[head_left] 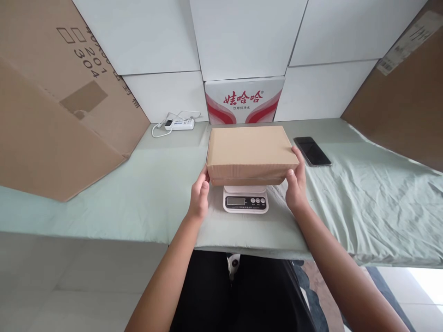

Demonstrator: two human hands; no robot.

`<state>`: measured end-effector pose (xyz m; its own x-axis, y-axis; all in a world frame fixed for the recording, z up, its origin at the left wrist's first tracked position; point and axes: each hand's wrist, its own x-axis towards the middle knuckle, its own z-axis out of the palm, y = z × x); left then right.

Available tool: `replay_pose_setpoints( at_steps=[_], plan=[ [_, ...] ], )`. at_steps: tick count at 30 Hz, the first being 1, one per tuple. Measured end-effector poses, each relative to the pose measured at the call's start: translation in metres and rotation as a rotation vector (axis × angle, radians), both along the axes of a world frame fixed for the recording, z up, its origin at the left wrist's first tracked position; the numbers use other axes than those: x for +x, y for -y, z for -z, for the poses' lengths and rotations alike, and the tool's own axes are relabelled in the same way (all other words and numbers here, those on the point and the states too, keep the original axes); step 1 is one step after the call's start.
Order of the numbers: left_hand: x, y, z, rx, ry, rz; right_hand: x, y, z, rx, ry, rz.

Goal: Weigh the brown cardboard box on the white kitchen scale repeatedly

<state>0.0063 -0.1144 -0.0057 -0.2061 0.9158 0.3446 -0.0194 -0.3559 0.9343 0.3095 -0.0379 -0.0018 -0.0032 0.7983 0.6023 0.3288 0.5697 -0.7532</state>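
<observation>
Holding the box (251,147) by its two ends with our left hand (200,196) and right hand (296,188), we have it over the scale (245,201), whose top it hides, so we cannot tell if they touch. The box hides some of our left fingers too, and the small screen (236,201) is hard to read. Bare cloth (148,189) lies open on the left, but the phone (313,151) is near our right hand.
</observation>
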Motion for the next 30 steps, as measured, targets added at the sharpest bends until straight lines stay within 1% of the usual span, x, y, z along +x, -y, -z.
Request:
replay_pose_setpoints(
  at_steps=[8, 16, 19, 23, 28, 30],
  plan=[
    [-0.001, 0.000, -0.001, -0.002, -0.011, 0.037, -0.001, -0.001, 0.001, 0.070, 0.012, 0.037],
    [-0.004, -0.004, 0.002, 0.037, 0.057, -0.073, 0.005, -0.012, 0.013, 0.134, -0.073, 0.012],
    [-0.004, -0.003, -0.001, 0.035, 0.050, -0.055, 0.005, -0.013, 0.012, 0.122, -0.072, -0.023],
    [-0.002, -0.001, -0.005, 0.048, 0.035, -0.015, 0.002, -0.011, 0.009, 0.082, -0.081, -0.012],
    [0.000, 0.000, -0.004, 0.045, -0.003, 0.014, -0.005, -0.005, 0.010, 0.041, -0.098, -0.030],
    [0.000, -0.001, -0.007, 0.062, -0.021, 0.030, -0.006, -0.004, 0.006, 0.047, -0.101, -0.031]
  ],
)
